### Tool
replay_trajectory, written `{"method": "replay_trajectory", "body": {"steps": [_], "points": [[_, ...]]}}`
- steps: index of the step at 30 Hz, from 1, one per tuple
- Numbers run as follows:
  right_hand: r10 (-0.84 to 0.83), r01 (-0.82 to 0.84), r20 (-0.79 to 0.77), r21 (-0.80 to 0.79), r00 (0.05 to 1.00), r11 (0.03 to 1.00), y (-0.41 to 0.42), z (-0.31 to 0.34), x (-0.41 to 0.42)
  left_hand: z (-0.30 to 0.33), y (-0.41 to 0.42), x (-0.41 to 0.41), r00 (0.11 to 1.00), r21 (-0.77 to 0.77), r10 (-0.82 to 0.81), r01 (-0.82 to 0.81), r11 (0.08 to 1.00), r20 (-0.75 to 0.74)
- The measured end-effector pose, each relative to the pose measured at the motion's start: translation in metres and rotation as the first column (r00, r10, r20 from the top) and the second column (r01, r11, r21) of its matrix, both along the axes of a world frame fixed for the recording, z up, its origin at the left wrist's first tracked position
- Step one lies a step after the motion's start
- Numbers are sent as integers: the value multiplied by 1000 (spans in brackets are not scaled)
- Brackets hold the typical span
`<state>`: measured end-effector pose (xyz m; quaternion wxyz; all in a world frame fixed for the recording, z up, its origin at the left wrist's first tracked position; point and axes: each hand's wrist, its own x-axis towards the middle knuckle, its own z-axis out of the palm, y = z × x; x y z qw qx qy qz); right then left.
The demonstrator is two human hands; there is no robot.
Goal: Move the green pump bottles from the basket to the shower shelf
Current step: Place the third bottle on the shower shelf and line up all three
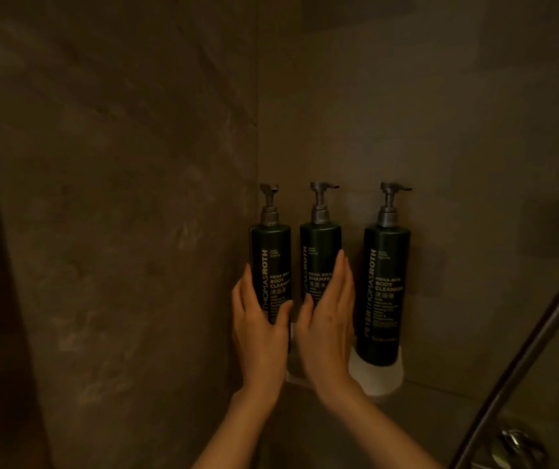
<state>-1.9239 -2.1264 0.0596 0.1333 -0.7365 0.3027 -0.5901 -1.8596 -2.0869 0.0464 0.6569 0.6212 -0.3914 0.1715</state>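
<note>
Now you are at the settling stage: three green pump bottles stand upright in the shower corner, and the basket is nowhere in view. Your left hand (259, 328) is wrapped around the lower part of the left bottle (270, 265), thumb across its front and fingers behind. Your right hand (327, 319) is open and flat, fingers together, laid against the right side of the middle bottle (319, 262) without closing on it. The right bottle (386, 292) stands apart from both hands, seated on the white shelf (378, 379).

To finish well, lower the left bottle straight down until you feel its base sit flat; your hands hide the shelf under these two, so go by touch. Keep the flat hand as a guard so the middle bottle does not tip toward its neighbour. Let go of the left bottle gradually, since a tall, narrow bottle will likely rock if released suddenly. You might also turn the pump heads to face the same way, labels outward.
</note>
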Motion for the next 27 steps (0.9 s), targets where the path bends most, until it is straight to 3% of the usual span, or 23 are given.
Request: {"method": "replay_trajectory", "body": {"steps": [11,27], "points": [[73,-65,-22,244,997,968,-3,1,-6,1,-7,20,991,55,-125,127,990,-47],[-58,83,-103,260,993,962,-13,14,2,5,-27,34,997,118,-55,62,991,-60]]}}
